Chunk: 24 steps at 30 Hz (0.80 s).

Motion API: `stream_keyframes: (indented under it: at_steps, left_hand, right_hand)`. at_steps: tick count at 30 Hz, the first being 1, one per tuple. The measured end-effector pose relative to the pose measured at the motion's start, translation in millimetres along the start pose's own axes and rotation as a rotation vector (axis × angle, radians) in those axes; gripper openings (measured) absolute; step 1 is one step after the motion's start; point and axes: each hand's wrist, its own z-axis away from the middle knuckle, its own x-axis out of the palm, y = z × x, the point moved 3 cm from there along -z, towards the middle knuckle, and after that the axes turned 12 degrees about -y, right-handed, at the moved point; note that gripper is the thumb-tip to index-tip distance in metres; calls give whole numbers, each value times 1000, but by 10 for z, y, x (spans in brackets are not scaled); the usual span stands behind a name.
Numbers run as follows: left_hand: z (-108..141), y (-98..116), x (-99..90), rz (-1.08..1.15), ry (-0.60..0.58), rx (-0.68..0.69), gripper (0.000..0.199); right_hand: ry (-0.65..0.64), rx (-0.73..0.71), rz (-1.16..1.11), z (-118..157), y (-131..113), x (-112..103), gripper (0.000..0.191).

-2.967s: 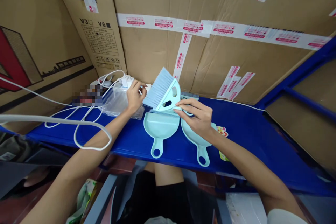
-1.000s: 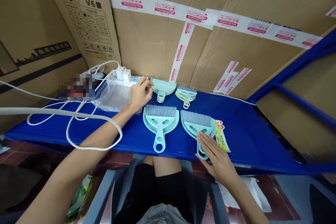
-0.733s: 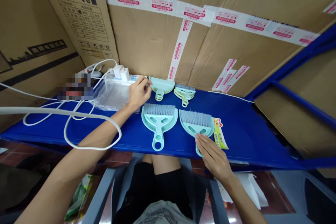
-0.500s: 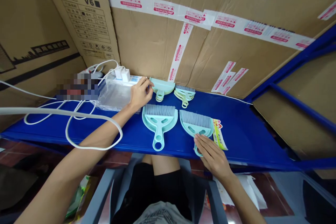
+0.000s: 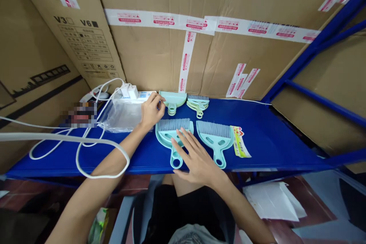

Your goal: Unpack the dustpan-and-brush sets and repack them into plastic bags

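My right hand (image 5: 197, 158) is spread over the left brush-and-dustpan set, its fingertips at the mint dustpan (image 5: 160, 137) and the brush (image 5: 174, 124) lying in it. Whether they touch is hard to tell. A second mint brush (image 5: 214, 131) rests in its dustpan just right of this hand. My left hand (image 5: 153, 111) is closed, its fingers curled at the left edge of a stack of mint dustpans (image 5: 173, 98); anything inside the fingers is hidden. Beside that stack are several small brushes (image 5: 198, 103), piled together.
Clear plastic bags (image 5: 122, 116) lie left of my left hand, near a white power strip (image 5: 147, 94) with plugs. A white cable (image 5: 108, 142) loops across the front left. At right is a colourful card label (image 5: 240, 143). Cardboard boxes (image 5: 160, 53) wall the back of the blue table (image 5: 265, 137).
My right hand has left the right set's handle and moved left over the left set, fingers spreading. That left set has turned slightly. My left hand stays by the dustpan stack.
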Motion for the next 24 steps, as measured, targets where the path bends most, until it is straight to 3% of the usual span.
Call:
stream_keyframes:
  at_steps: [3,7,10,17,24]
  left_hand:
    - [-7,20,-1,1,-8,31,14]
    - [1,40,14,-24,-34,47,14]
    - [15,54,21,-17,-45,64,14]
    - [9,54,4,-14,-28,63,14]
    - [14,68,8,-27,-33,66,14]
  right_hand:
    - [-31,-1,-24,-87,81,116,96]
    - [81,-35,38,-24,63,282,60]
    - [169,-14,112,3,8,355,54]
    - [268,-59,260,-11,-58,372,45]
    - [197,-128,388,-67,-55,317,36]
